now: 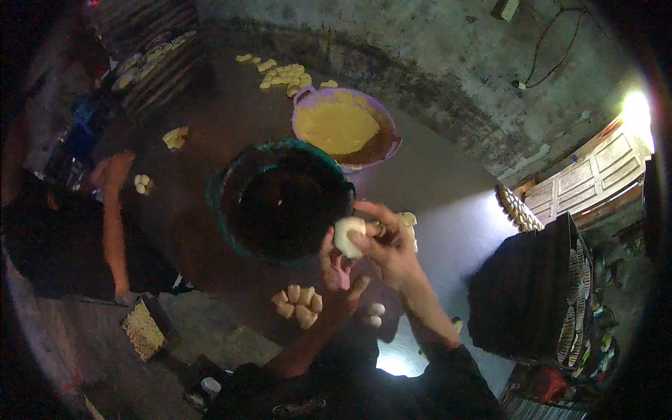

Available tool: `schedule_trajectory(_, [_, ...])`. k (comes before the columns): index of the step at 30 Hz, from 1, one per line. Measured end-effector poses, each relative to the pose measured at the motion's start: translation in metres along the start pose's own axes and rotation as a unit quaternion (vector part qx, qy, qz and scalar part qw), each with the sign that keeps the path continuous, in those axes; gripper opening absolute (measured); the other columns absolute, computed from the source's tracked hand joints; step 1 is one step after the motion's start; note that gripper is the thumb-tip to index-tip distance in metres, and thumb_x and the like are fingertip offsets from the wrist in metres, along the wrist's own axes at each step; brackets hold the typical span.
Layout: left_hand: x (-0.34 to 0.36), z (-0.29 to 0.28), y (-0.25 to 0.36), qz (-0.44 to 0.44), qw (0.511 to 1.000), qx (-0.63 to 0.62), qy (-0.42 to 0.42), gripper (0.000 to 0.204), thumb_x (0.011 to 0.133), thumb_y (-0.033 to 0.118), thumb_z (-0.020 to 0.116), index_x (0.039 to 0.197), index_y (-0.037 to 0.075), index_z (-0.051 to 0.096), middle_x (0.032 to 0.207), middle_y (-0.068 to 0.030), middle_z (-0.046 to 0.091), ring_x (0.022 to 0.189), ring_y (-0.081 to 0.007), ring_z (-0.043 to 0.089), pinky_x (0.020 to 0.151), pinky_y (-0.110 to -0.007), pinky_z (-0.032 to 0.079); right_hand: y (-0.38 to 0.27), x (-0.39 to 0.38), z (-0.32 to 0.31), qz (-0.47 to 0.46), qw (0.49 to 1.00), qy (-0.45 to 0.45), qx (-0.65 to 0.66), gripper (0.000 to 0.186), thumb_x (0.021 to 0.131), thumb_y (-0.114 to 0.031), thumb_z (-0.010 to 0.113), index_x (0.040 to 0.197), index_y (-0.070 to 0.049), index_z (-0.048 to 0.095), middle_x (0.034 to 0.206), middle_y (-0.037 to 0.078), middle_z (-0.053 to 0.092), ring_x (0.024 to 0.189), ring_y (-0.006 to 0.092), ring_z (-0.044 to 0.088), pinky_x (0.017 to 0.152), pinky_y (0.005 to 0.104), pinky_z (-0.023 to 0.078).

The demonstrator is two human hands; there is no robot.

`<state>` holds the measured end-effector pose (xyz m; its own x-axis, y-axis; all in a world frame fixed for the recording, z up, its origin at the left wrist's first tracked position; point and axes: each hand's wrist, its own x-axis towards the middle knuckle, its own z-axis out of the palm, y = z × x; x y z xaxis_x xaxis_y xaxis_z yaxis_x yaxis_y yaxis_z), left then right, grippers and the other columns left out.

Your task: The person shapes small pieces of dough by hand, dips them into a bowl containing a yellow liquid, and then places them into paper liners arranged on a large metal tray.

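White ball (349, 236) held between right hand (389, 246) and left hand (339, 271)

The right hand is clamped on the white ball with thumb and fingers. The left hand is cupped just below and to the left, its fingers against the ball and its thumb apart from it.

Work looks well under way, judging by what lies about. Near the left hand, on the side toward the person, sits a cluster of tan pieces (306, 315) that look formed. Just below the hands are two plain white balls (378, 309), seemingly less worked. Pale pieces (410, 222) lie right beside the right hand, partly hidden by it. Well beyond both hands, a larger yellow pile (288, 75) spreads over the worktop (448, 199). The ball in hand seems unfinished, and plenty of material appears left.

Beyond the left hand stands a dark tub (234, 241) with a teal rim; its inside is too dark to read, apart from a small pale speck. Past it, farther from the hands, a purple bowl (367, 166) holds a broad mass of yellow paste (339, 126), with its brownish inside bare toward the right. Well left of the left hand, by a co-worker's arm (112, 217), a box (160, 318) holds small yellowish bits.
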<state>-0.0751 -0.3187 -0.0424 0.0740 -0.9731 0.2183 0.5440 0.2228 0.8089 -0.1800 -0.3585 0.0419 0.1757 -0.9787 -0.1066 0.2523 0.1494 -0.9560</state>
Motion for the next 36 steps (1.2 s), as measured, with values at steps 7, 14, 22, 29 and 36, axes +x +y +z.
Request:
schedule_trajectory(7, [0.000,-0.051,0.041,-0.210,0.972,0.096,-0.030,0.036,0.099,0.013,0.058,0.132,0.001,0.051,0.100,-0.0060,0.064,0.096,-0.0161,0.061,0.090,-0.033,0.049,0.063,0.301,-0.035,-0.098,0.930,0.087,-0.344,0.063,0.096,-0.039,0.066,0.145,-0.005,0.047,0.105,0.014,0.072,0.094,0.0186,0.067,0.081,0.0304,0.052])
schedule_trajectory(14, [0.001,-0.096,0.059,-0.236,0.952,0.193,-0.009,0.024,0.104,0.018,0.051,0.123,0.004,0.059,0.101,-0.0050,0.061,0.091,-0.0126,0.058,0.077,-0.026,0.051,0.094,0.354,-0.013,-0.093,0.864,0.150,-0.471,0.060,0.102,-0.048,0.048,0.141,-0.003,0.047,0.099,0.017,0.070,0.088,0.0295,0.068,0.080,0.0394,0.052])
schedule_trajectory(22, [0.016,-0.062,0.078,-0.154,0.979,0.128,0.032,0.040,0.108,0.025,0.042,0.142,0.003,0.042,0.128,-0.0123,0.052,0.105,-0.0183,0.059,0.091,-0.033,0.051,0.009,0.132,0.026,0.008,0.994,0.014,0.108,0.038,0.103,-0.016,0.054,0.139,-0.005,0.051,0.112,0.008,0.065,0.097,0.0128,0.062,0.082,0.0235,0.049])
schedule_trajectory(29, [-0.020,0.001,0.086,-0.306,0.916,-0.262,-0.003,0.053,0.106,0.043,0.044,0.139,0.001,0.046,0.139,-0.0143,0.051,0.130,-0.0234,0.049,0.105,-0.039,0.047,0.008,-0.059,0.002,-0.154,0.988,-0.019,0.026,0.049,0.097,-0.012,0.066,0.139,-0.002,0.044,0.112,0.007,0.069,0.101,0.0112,0.064,0.087,0.0261,0.053])
schedule_trajectory(36, [-0.092,0.047,0.082,-0.347,0.905,-0.244,-0.045,0.043,0.106,0.031,0.047,0.138,0.002,0.048,0.130,-0.0075,0.058,0.120,-0.0189,0.056,0.101,-0.033,0.048,-0.025,-0.181,-0.046,-0.225,0.952,-0.014,-0.207,0.054,0.085,-0.007,0.076,0.135,-0.002,0.057,0.128,0.013,0.061,0.112,0.0212,0.063,0.096,0.0343,0.052])
